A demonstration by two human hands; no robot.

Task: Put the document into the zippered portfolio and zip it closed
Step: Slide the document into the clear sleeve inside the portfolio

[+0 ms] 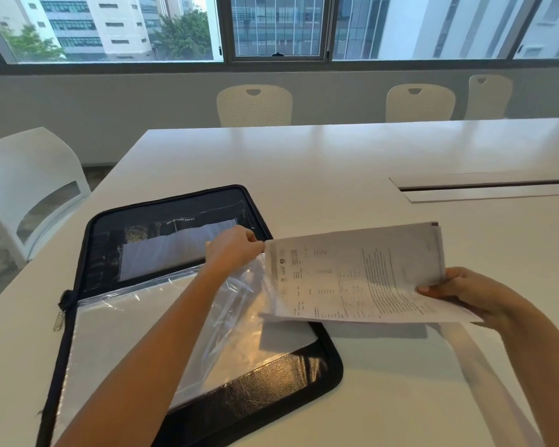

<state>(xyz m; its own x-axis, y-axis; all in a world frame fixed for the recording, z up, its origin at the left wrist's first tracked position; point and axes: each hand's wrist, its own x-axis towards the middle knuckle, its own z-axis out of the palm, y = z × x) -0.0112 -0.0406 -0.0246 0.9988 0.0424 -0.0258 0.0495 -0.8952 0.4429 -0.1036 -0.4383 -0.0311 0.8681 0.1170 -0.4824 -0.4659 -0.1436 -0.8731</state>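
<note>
— At the mouth of the clear sleeve (236, 304), what are the fingers (250, 237) of the left hand (231, 250) doing?

— Pinching its upper edge and lifting it, so the plastic billows open. The right hand (462, 291) grips the document (362, 279) by its right edge, thumb on top, other fingers beneath the paper.

— And where does the document sit?

— Held in the air, its left edge right beside the lifted sleeve mouth, above the right rim of the portfolio (271, 388). Whether any paper is already inside the plastic, I cannot tell.

— So which step is this?

— Insertion, I would judge, barely begun. The portfolio lies fully open on the tabletop (304, 162), its zip pull (58, 319) hanging at the left edge, untouched.

— What does the next move call for?

— Keeping the sleeve mouth wide while sliding the sheets leftward and flat, so the corners don't snag on the plastic. Zipping comes later.
</note>
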